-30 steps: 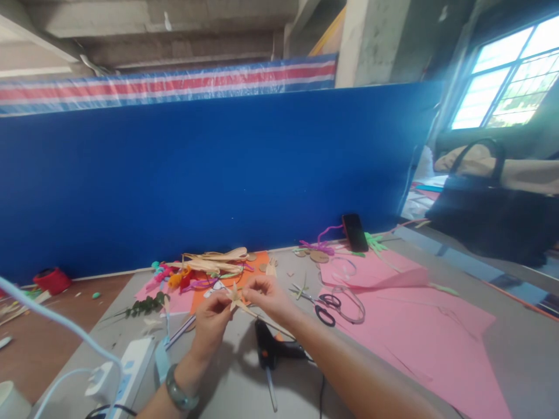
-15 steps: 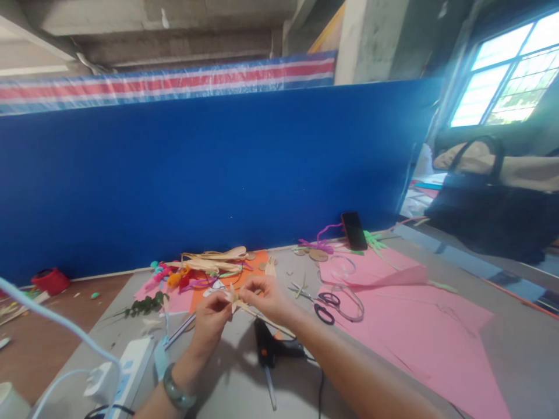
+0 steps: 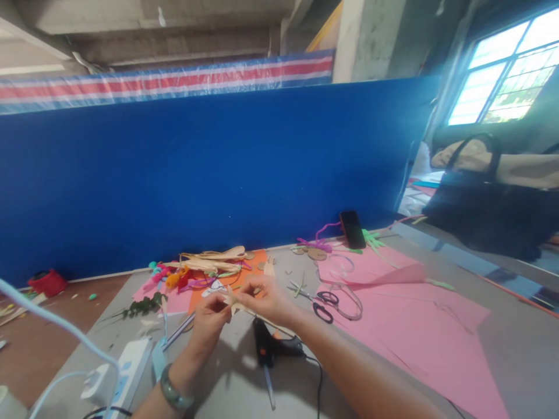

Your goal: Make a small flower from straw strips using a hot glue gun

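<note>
Between my two hands is a small cream flower (image 3: 231, 298) with pointed petals, apparently made of dried husk or raffia. My left hand (image 3: 212, 319) pinches its petals from the left, a green bangle around the wrist. My right hand (image 3: 265, 299) is closed on its other side, thumb and fingertips together. A thin pale stem runs from the flower under my right hand. Just below lies a black hot glue gun (image 3: 264, 343) with a glue stick poking out of its rear. Scissors (image 3: 322, 305) with black handles rest right of my right hand.
Pink paper sheets (image 3: 414, 326) spread to the right, with a phone (image 3: 351, 229) leaning on the blue partition (image 3: 209, 174). A husk bundle (image 3: 218, 259) and colourful yarn pieces (image 3: 174, 276) lie at the back. At left are a power strip (image 3: 131, 372) and a green sprig (image 3: 144, 305).
My right fingertips have shifted slightly left and closer to my left fingers, covering more of the flower. The view has moved slightly; the things on the table stay put.
</note>
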The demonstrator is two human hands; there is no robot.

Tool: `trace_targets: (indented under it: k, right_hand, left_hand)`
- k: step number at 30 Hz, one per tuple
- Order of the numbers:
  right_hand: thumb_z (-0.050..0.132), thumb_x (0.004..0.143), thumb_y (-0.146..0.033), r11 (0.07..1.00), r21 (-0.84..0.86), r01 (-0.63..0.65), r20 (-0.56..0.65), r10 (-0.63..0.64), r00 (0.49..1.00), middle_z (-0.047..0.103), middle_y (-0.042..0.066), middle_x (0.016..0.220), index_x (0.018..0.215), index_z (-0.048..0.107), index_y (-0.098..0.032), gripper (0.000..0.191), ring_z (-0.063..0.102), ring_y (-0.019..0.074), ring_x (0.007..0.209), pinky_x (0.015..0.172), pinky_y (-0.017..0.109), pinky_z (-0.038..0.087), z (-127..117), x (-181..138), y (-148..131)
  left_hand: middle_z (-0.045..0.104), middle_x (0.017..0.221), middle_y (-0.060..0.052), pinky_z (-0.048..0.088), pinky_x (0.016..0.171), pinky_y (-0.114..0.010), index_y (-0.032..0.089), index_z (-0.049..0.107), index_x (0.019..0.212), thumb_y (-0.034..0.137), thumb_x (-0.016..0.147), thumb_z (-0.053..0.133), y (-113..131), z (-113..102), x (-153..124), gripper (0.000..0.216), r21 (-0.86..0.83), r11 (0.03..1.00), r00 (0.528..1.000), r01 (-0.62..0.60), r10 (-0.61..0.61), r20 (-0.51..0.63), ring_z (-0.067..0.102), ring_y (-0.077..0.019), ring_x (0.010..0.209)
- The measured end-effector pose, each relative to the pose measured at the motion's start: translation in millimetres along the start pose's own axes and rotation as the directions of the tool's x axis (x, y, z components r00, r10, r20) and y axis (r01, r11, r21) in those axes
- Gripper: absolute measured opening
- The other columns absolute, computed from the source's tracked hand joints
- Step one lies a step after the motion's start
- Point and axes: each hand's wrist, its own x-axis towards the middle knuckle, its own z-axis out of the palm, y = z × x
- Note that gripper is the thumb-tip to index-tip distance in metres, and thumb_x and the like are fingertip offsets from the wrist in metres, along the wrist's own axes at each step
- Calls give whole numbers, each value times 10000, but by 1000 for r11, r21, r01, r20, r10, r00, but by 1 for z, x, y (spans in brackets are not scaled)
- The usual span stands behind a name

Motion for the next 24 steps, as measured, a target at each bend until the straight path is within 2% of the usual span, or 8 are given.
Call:
trace_targets:
  k: [5, 9, 14, 24]
  right_hand:
    - [653, 789, -263, 999, -23, 27, 18, -26, 999, 607, -3, 599, 631, 639, -133, 205, 505, 101, 579, 556, 210, 384, -2, 0, 3]
    - [625, 803, -214, 998, -40, 52, 70, -49, 996, 623, -3, 636, 658, 629, -138, 163, 532, 107, 617, 595, 208, 407, -6, -1, -2]
    - [583, 823, -164, 992, -74, 99, 143, -88, 986, 622, -1, 677, 704, 626, -146, 128, 552, 117, 664, 622, 207, 418, -8, -2, -4]
    - [578, 842, -153, 961, -170, 216, 139, -193, 971, 627, 3, 679, 706, 616, -145, 141, 547, 115, 659, 633, 212, 422, -10, 0, 1]
  left_hand:
    - [553, 514, 32, 338, 423, -184, 147, 570, 534, 268, 595, 831, 1, 0, 0, 294, -13, 1000, 999, 25, -24, 28, 439, -71, 439]
    - [553, 540, 32, 333, 423, -185, 148, 572, 543, 257, 596, 830, 0, -1, -1, 285, -6, 996, 995, 86, -86, 56, 440, -70, 449]
    - [526, 511, 43, 314, 413, -190, 155, 581, 533, 259, 569, 838, 3, 0, -2, 279, 17, 995, 990, 95, -97, 103, 412, -64, 422]
    - [530, 495, 50, 277, 401, -192, 160, 603, 588, 294, 543, 859, -5, -4, 1, 292, 60, 983, 982, 174, -177, 64, 375, -51, 388]
